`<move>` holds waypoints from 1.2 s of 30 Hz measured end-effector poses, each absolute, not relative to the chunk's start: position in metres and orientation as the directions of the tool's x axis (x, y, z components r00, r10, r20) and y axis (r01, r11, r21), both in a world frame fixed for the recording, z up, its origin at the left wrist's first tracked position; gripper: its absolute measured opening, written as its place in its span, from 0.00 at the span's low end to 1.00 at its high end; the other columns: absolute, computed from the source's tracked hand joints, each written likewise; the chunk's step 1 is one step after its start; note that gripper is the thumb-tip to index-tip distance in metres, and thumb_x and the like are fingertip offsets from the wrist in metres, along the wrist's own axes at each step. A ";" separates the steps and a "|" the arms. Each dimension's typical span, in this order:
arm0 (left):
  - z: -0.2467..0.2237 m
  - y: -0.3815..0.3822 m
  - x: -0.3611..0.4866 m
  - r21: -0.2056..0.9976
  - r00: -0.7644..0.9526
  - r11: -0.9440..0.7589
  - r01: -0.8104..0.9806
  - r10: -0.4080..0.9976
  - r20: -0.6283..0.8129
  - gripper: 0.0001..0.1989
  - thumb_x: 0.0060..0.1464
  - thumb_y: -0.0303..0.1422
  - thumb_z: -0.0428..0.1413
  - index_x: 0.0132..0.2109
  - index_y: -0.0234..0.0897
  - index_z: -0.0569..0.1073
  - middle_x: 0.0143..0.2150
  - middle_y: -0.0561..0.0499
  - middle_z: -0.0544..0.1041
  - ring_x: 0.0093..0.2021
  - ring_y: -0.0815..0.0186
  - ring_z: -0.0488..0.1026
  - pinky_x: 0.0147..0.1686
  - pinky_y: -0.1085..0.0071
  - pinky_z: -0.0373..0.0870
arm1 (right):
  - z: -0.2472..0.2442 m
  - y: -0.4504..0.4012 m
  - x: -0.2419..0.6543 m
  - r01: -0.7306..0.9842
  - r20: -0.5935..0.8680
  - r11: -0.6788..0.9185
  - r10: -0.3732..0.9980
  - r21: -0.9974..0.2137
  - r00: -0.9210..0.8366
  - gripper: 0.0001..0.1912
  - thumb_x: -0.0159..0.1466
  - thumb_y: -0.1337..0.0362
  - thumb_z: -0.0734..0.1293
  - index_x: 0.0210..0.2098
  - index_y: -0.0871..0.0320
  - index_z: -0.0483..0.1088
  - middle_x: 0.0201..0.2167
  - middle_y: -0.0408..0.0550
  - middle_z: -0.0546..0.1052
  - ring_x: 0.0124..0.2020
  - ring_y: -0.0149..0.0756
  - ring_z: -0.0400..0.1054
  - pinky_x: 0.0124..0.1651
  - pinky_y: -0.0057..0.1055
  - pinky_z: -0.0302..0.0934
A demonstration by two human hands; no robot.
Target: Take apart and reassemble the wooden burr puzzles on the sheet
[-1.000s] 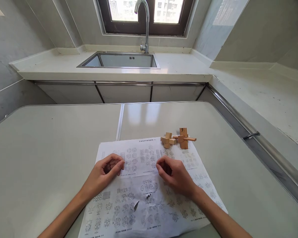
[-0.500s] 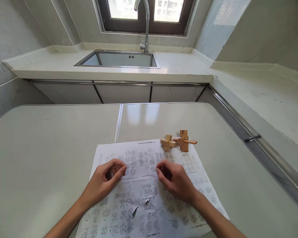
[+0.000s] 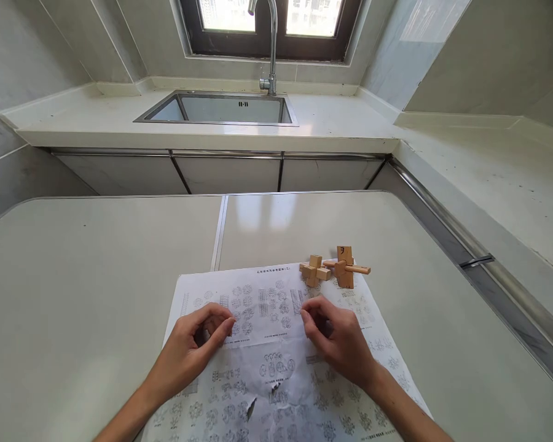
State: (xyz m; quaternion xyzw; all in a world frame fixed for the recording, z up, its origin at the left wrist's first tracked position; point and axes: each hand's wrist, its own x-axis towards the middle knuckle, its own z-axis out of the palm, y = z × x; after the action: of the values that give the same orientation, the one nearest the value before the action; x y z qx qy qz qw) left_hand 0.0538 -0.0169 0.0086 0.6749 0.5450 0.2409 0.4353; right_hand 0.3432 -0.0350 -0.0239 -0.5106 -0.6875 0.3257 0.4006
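Both hands rest over a large creased paper sheet [image 3: 253, 356] printed with small line diagrams. My left hand [image 3: 205, 334] lies on its left half, fingers curled and thumb tip meeting the fingertips, with nothing visible inside. On the right half, my right hand [image 3: 336, 334] is curled in much the same way, thumb against index finger, and no object shows in it. Just beyond the right hand, at the sheet's far right corner, sit two wooden interlocking puzzles: a pale cross-shaped burr puzzle [image 3: 314, 271] and a browner one with a flat upright piece and a thin crossbar [image 3: 345, 267].
The sheet has small torn holes near its middle. Beneath it is a pale table [image 3: 87, 294] with a light seam strip [image 3: 219, 233]. A counter with a sink [image 3: 221, 110] and faucet [image 3: 273, 55] stands behind, and another counter [image 3: 502, 178] runs along the right.
My right hand has shifted slightly to the right, widening the gap between the hands. My left hand is almost unmoved. The view has tilted a little, and the puzzles keep their places on the sheet.
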 end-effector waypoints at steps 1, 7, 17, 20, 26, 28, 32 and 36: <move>0.009 -0.017 0.054 0.850 0.288 -0.027 0.527 0.946 -0.148 0.17 0.66 0.49 0.56 0.40 0.41 0.77 0.27 0.54 0.73 0.26 0.68 0.65 0.25 0.74 0.62 | -0.024 -0.035 0.344 0.456 0.236 0.271 0.963 -0.848 -0.132 0.07 0.73 0.63 0.62 0.37 0.53 0.67 0.22 0.39 0.67 0.20 0.31 0.59 0.23 0.28 0.56; 0.009 -0.017 0.054 0.848 0.278 -0.023 0.529 0.949 -0.148 0.17 0.66 0.49 0.56 0.40 0.41 0.77 0.28 0.53 0.75 0.27 0.67 0.67 0.25 0.74 0.64 | -0.024 -0.031 0.348 0.567 0.364 0.303 0.931 -0.766 -0.006 0.07 0.73 0.63 0.62 0.37 0.52 0.67 0.21 0.38 0.66 0.19 0.31 0.60 0.23 0.28 0.57; 0.007 -0.017 0.053 0.848 0.262 0.008 0.530 0.950 -0.173 0.17 0.66 0.49 0.56 0.40 0.41 0.77 0.28 0.53 0.73 0.27 0.67 0.67 0.27 0.74 0.64 | -0.032 -0.022 0.373 0.797 0.645 0.359 0.763 -0.486 0.049 0.03 0.71 0.67 0.65 0.39 0.53 0.70 0.17 0.35 0.68 0.15 0.29 0.58 0.23 0.28 0.56; 0.007 -0.016 0.053 0.851 0.243 0.029 0.524 0.953 -0.182 0.17 0.66 0.49 0.56 0.40 0.41 0.76 0.28 0.53 0.73 0.28 0.66 0.67 0.28 0.74 0.65 | -0.033 -0.020 0.381 0.831 0.650 0.286 0.751 -0.477 0.115 0.03 0.72 0.66 0.65 0.40 0.54 0.70 0.18 0.36 0.67 0.17 0.29 0.58 0.24 0.27 0.56; 0.008 -0.017 0.053 0.856 0.244 0.023 0.517 0.954 -0.173 0.17 0.65 0.50 0.57 0.40 0.41 0.76 0.28 0.53 0.74 0.28 0.66 0.67 0.28 0.74 0.65 | -0.025 -0.015 0.387 0.714 0.484 0.073 0.782 -0.696 0.392 0.09 0.73 0.57 0.65 0.47 0.56 0.71 0.16 0.33 0.63 0.17 0.29 0.56 0.25 0.27 0.58; 0.009 -0.017 0.053 0.858 0.243 0.024 0.513 0.955 -0.172 0.17 0.65 0.50 0.57 0.40 0.40 0.76 0.29 0.52 0.75 0.29 0.66 0.68 0.29 0.73 0.65 | -0.022 -0.012 0.387 0.542 0.304 -0.007 0.822 -0.841 0.482 0.14 0.73 0.52 0.64 0.49 0.55 0.69 0.17 0.34 0.68 0.17 0.30 0.61 0.24 0.26 0.59; 0.010 -0.018 0.053 0.866 0.246 0.033 0.499 0.953 -0.177 0.18 0.65 0.51 0.56 0.40 0.40 0.76 0.30 0.52 0.75 0.29 0.66 0.68 0.30 0.73 0.65 | -0.017 -0.005 0.387 0.135 0.022 -0.052 0.869 -0.989 0.495 0.19 0.72 0.44 0.65 0.46 0.54 0.68 0.19 0.37 0.73 0.15 0.29 0.61 0.19 0.25 0.58; 0.009 -0.018 0.054 0.863 0.248 0.025 0.504 0.954 -0.172 0.19 0.65 0.51 0.56 0.40 0.40 0.76 0.28 0.53 0.73 0.28 0.66 0.66 0.29 0.73 0.63 | -0.019 -0.001 0.388 -0.104 -0.067 -0.021 0.881 -0.994 0.469 0.19 0.69 0.44 0.69 0.39 0.54 0.69 0.22 0.37 0.72 0.17 0.26 0.61 0.17 0.21 0.54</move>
State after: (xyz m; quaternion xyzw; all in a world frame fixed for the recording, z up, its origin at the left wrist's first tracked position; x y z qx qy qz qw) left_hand 0.0540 -0.0183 0.0091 0.6515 0.5593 0.2516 0.4465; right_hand 0.3884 -0.0010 -0.0193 -0.5933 -0.3274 0.3980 0.6184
